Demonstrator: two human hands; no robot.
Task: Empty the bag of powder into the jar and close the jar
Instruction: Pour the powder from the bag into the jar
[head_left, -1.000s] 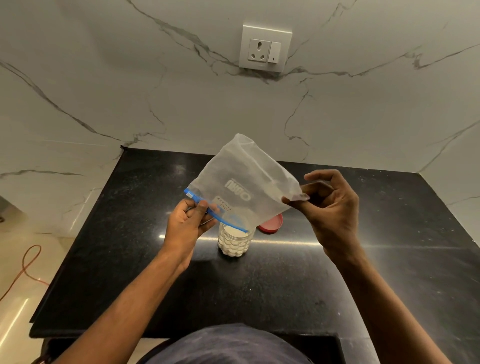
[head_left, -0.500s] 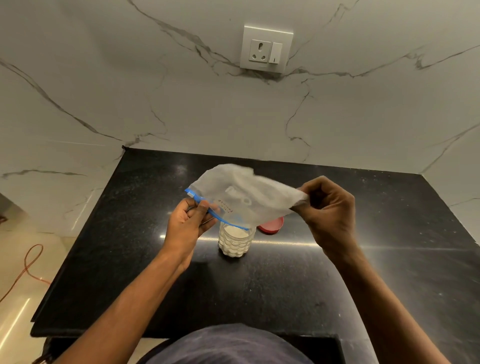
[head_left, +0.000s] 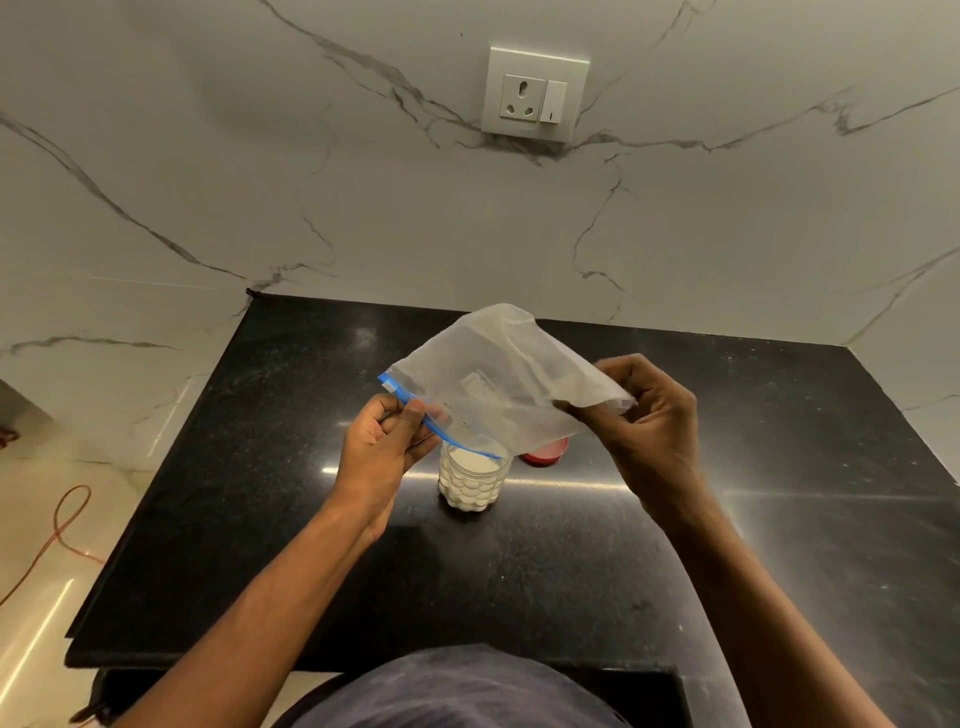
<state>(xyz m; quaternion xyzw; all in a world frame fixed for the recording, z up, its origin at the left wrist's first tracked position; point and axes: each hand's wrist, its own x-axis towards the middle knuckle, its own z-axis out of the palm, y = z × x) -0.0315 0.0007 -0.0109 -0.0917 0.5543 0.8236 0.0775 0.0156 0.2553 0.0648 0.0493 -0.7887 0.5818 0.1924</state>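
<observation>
A clear zip bag (head_left: 498, 379) with a blue seal strip hangs upside down over an open glass jar (head_left: 471, 480) filled with white powder. My left hand (head_left: 382, 449) pinches the blue mouth edge just above the jar's rim. My right hand (head_left: 649, 415) grips the bag's bottom corner, held higher and to the right. The bag looks nearly empty, with only a dusty film inside. A red lid (head_left: 545, 451) lies flat on the black counter (head_left: 260, 493) just behind and right of the jar, partly hidden by the bag.
A marble wall with a white socket plate (head_left: 535, 93) rises behind the counter. An orange cable (head_left: 62, 525) lies on the floor to the left. The counter's front edge is near my body.
The bag's closed end dropped half a second ago and has risen again, puffing up. Both hands keep their grips; the right hand shifted slightly.
</observation>
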